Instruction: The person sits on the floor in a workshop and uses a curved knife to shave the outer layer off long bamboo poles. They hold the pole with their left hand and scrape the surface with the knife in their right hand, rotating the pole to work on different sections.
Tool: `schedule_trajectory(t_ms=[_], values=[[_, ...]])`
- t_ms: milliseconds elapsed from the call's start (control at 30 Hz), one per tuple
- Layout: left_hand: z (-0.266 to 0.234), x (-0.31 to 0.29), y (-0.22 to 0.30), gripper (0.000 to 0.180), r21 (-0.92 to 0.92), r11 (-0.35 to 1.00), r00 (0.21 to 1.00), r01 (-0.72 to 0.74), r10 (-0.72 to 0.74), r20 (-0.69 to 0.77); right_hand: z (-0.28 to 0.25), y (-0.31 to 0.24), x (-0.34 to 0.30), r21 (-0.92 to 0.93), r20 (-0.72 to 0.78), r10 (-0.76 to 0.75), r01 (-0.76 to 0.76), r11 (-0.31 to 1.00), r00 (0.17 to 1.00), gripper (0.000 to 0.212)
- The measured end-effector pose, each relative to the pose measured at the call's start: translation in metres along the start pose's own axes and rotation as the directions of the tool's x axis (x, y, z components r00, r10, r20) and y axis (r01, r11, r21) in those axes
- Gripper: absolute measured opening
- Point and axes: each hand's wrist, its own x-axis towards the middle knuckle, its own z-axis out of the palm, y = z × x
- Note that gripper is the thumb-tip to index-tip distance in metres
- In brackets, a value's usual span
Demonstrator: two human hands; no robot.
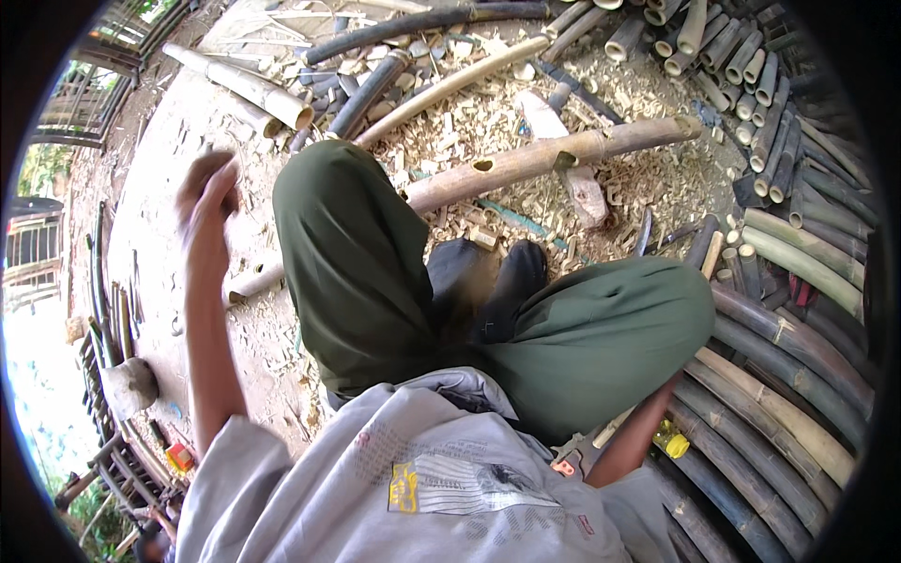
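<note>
My left hand is raised at the left, beside my bent left knee. Motion smears its fingers, so I cannot tell whether they grip anything. Only the forearm of my right arm shows, by my right thigh; the hand is hidden behind the leg. In front of my dark-shod feet lies a bamboo pole with holes cut in its upper side. It rests across a pale wooden block and runs behind my left knee.
Wood chips cover the ground ahead. Cut bamboo tubes are stacked at the far right, and long dark bamboo poles lie along my right side. A thick bamboo piece lies far left. A yellow-capped bottle sits near my right forearm.
</note>
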Motion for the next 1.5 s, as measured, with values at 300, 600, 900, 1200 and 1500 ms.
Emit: schedule_trajectory(t_ms=[300, 600, 900, 1200, 1500], values=[[-0.008, -0.223, 0.092, 0.011, 0.526, 0.85, 0.795, 0.041, -0.347, 0.498, -0.144, -0.155, -0.137, 0.188, 0.305, -0.24, 0.189, 0.964, 0.921, 0.014], [0.016, -0.265, 0.048, 0.018, 0.663, 0.651, 0.594, -0.368, -0.384, 0.707, -0.11, -0.118, -0.226, 0.007, 0.838, -0.243, 0.436, 0.9, 0.488, 0.016], [0.013, -0.256, 0.04, 0.018, 0.617, 0.604, 0.521, -0.505, -0.357, 0.775, -0.111, -0.072, -0.258, -0.11, 0.83, -0.001, 0.165, 0.98, 0.558, 0.02], [0.017, -0.26, 0.027, 0.016, 0.528, 0.668, 0.518, -0.524, -0.242, 0.82, -0.107, -0.04, -0.277, -0.068, 0.872, -0.003, 0.127, 0.99, 0.489, 0.031], [0.004, -0.247, 0.055, 0.02, 0.462, 0.702, 0.394, -0.542, -0.273, 0.877, -0.088, 0.025, -0.289, 0.165, 0.901, -0.169, 0.045, 0.985, 0.399, 0.035]])
